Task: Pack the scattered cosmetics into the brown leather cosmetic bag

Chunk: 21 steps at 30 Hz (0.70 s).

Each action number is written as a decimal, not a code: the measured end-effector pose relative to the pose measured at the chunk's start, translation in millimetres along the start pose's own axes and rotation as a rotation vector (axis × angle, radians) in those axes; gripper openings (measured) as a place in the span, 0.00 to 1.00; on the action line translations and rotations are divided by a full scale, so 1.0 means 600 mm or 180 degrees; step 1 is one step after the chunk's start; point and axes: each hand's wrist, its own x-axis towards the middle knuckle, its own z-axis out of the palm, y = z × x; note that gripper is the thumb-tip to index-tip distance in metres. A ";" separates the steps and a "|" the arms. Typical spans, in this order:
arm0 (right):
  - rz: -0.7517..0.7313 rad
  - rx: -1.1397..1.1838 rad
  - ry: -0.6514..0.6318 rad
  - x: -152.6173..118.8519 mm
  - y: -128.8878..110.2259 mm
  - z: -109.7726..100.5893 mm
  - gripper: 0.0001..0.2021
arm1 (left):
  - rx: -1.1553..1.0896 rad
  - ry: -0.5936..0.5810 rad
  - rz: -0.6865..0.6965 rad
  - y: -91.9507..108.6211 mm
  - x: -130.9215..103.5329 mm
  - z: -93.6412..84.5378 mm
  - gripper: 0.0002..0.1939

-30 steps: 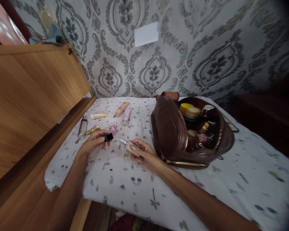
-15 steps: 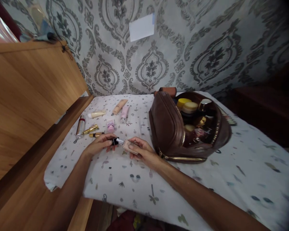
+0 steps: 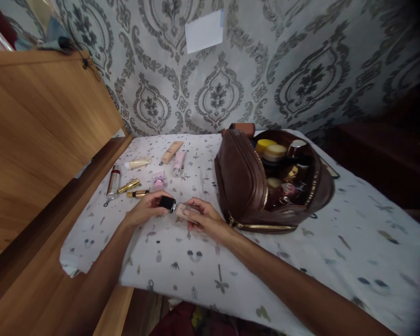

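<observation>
My left hand point(image 3: 144, 210) is closed on a black cap point(image 3: 167, 203). My right hand point(image 3: 210, 220) grips a clear, beige-tinted foundation bottle point(image 3: 184, 211), tilted nearly on its side with its neck towards the cap. The cap covers most of the neck, and a silver collar still shows between cap and glass. Just beyond my left hand lie a black-and-gold tube point(image 3: 137, 194) and a gold tube point(image 3: 129, 185). A small pink-capped container point(image 3: 158, 180) is there too. To the right of my right hand sits an unzipped brown toiletry bag point(image 3: 240, 182) with several cosmetics inside.
Further back on the patterned cloth point(image 3: 196, 270) lie a cream tube point(image 3: 138, 163), a peach tube point(image 3: 171, 152) and a pink tube point(image 3: 178, 163). A silver bottle point(image 3: 114, 183) lies at the left. A wooden panel point(image 3: 49, 116) rises on the left; a patterned wall stands behind.
The black cap has slid over the silver pump, so cap and bottle are closer together. My view has shifted slightly; the items on the cloth lie as before.
</observation>
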 end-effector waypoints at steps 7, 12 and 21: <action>0.0048 -0.0060 0.0049 0.001 0.003 -0.001 0.23 | -0.0028 -0.0081 0.0005 0.000 0.000 0.013 0.22; 0.0054 -0.0015 0.0066 0.000 0.006 -0.003 0.22 | -0.0040 -0.0118 0.0130 -0.001 0.003 0.026 0.22; 0.0152 0.0151 0.0027 -0.001 0.000 -0.005 0.23 | 0.0012 -0.0053 0.0220 -0.001 0.002 0.029 0.22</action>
